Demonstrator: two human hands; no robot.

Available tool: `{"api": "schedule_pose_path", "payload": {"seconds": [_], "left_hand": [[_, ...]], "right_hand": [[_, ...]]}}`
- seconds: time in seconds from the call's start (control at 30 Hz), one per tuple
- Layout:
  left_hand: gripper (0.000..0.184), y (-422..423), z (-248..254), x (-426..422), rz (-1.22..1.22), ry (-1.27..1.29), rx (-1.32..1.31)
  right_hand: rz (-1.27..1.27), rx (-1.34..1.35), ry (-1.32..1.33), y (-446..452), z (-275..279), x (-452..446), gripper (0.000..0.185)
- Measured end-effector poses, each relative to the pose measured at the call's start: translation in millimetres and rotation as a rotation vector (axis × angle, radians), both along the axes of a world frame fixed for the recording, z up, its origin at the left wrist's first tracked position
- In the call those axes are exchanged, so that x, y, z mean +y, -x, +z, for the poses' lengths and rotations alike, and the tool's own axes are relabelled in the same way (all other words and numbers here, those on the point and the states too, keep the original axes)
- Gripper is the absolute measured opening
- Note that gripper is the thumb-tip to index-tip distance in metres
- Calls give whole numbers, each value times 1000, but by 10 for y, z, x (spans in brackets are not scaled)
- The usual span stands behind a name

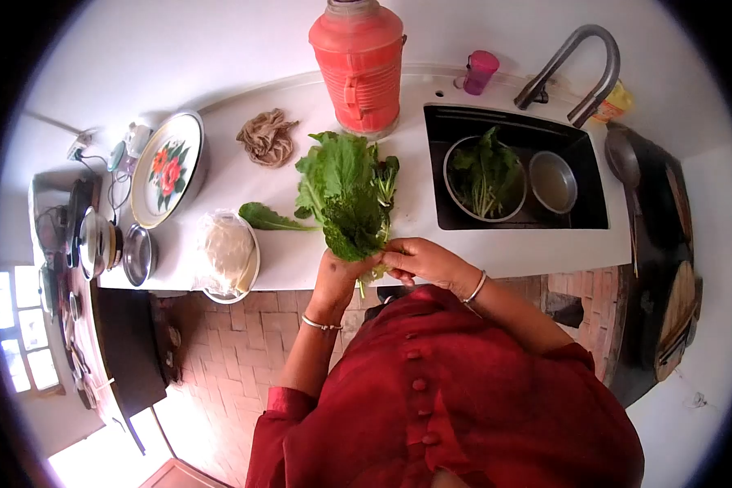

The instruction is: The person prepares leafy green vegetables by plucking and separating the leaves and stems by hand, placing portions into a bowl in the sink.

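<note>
My left hand (pixel 346 272) is closed round the lower stems of a leafy green bunch (pixel 342 183) at the counter's front edge. My right hand (pixel 415 260) meets it from the right, fingers pinched together at the stem ends; whether it grips a stem is too small to tell. The bunch's broad leaves spread back over the white counter (pixel 293 252). A single green leaf (pixel 267 218) lies to the left of the bunch. Pale stems hang just below my left hand.
The dark sink (pixel 520 122) at right holds a bowl of greens (pixel 486 179) and a metal bowl of water (pixel 553 183). Behind the bunch stands a red thermos (pixel 356 69). A brown cloth (pixel 267 137), floral tray (pixel 167 171) and plastic-covered bowl (pixel 228 252) sit left.
</note>
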State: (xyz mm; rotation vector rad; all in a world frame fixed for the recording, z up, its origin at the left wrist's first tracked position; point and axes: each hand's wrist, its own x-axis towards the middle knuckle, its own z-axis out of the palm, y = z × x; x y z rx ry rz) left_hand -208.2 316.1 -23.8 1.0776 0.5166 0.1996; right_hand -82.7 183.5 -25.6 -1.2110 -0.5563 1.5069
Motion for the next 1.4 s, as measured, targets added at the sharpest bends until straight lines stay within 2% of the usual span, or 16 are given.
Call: {"api": "schedule_pose_path", "payload": {"seconds": [0.07,0.13,0.17,0.23,0.33,0.47,0.6,0.67,0.73,0.8,0.87,0.97,1.0,1.13,1.33,1.4], "left_hand": [[35,4,-16,-17,47,-34,48],[32,9,-52,-22,47,-35,42],[29,13,-73,-23,53,-37,34],[25,-15,-108,-75,119,10,6],[17,-59,-167,-81,233,187,-26],[14,-111,-331,-81,439,580,-4],[14,-163,-140,-80,382,710,-25],[14,-186,-177,-43,411,689,-1],[14,-84,-369,104,302,828,-176],[14,-38,-210,26,493,571,204],[16,-4,-108,-46,471,288,185],[21,-76,-240,-13,324,67,108],[21,-165,-219,-43,316,66,101],[26,-598,-69,-265,47,-396,56],[32,-1413,-286,-695,-205,-631,37],[33,-1711,-339,-861,-266,-680,-104]], "right_hand": [[-22,16,-12,19,-61,5,26],[59,-266,27,29,-58,35,26],[56,-263,28,46,-100,49,26],[7,-790,-139,84,-202,97,24],[-214,-891,-131,192,-238,151,21],[-318,-852,-72,201,-137,201,17],[-474,-791,-218,212,-105,198,16],[-545,-404,-169,205,-19,163,17],[-666,-175,-323,18,178,106,17],[-607,-317,-469,-232,437,13,18],[-572,-315,-446,-337,337,-154,20],[-523,-453,-171,-376,121,-456,23],[-540,-374,-124,-342,15,-585,24],[-623,-256,0,-196,-167,-1074,23],[-759,-192,206,-159,-165,-1664,18],[-859,-193,184,-149,-188,-1835,18]]}}
